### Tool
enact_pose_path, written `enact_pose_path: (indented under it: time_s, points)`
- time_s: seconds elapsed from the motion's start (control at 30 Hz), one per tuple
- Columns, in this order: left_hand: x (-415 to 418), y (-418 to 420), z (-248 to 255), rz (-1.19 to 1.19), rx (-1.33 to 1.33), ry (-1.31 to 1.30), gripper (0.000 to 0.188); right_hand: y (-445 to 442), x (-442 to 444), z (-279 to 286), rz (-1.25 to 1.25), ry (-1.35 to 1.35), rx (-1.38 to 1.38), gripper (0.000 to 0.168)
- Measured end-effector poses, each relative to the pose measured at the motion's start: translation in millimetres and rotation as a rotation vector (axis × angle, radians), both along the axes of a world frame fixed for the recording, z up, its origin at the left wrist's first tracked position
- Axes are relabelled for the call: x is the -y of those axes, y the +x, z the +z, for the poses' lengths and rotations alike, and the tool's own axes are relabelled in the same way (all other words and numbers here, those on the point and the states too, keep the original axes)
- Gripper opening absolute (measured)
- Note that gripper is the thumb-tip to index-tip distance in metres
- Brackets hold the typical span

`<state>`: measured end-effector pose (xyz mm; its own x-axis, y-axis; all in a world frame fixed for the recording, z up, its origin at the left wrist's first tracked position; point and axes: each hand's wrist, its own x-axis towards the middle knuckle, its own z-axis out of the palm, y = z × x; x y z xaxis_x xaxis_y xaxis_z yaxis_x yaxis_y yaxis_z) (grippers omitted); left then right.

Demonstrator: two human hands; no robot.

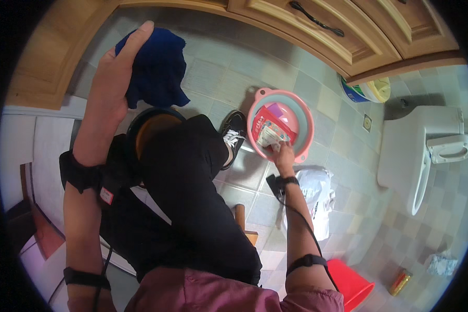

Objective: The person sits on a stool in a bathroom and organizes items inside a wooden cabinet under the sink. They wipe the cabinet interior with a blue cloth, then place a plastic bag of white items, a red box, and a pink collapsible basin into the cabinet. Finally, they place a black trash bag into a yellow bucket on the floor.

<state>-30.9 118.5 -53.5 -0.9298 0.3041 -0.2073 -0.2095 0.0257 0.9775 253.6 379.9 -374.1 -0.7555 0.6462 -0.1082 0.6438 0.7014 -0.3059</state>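
Note:
My left hand (115, 76) is raised at the upper left, its thumb pressing a dark blue cloth (160, 66) that hangs to the right. Beneath the cloth, a dark round tub (134, 123) with an orange-brown inside is partly hidden by my knee. My right hand (284, 156) reaches over the near rim of a pink basin (307, 117). Its fingertips touch a pale crumpled packet (271, 136); whether they grip it is unclear. A red printed bag (265, 117) and a small purple piece (275, 109) also lie in the basin.
My black shoe (234, 128) stands left of the basin. A white plastic bag (318, 199) lies beneath my right forearm, with a red bucket (349, 284) farther back. Wooden cabinets (312, 27) overhang the tiled floor. At right are a toilet (403, 152) and a golden can (401, 282).

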Motion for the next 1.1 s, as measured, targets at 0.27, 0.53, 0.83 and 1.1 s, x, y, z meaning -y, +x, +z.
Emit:
enact_pose_path:
  time_s: [0.27, 0.53, 0.83, 1.1]
  points:
    - [10.8, 6.5, 8.4, 0.045, -0.003, -0.057, 0.044, -27.0, -21.6, -35.5, 0.169, -0.028, 0.354, 0.035]
    - [-2.7, 7.9, 1.8, -0.035, 0.014, -0.024, 0.043, 8.6, -53.7, -123.8, 0.344, 0.273, 0.192, 0.037]
    - [5.2, 4.9, -2.7, -0.016, -0.025, -0.061, 0.043, -35.8, -26.6, -9.8, 0.195, -0.056, 0.434, 0.030]
    - [8.4, 11.6, 7.6, -0.089, -0.073, -0.080, 0.048, 14.8, -78.0, 11.2, -0.152, -1.000, -0.522, 0.022]
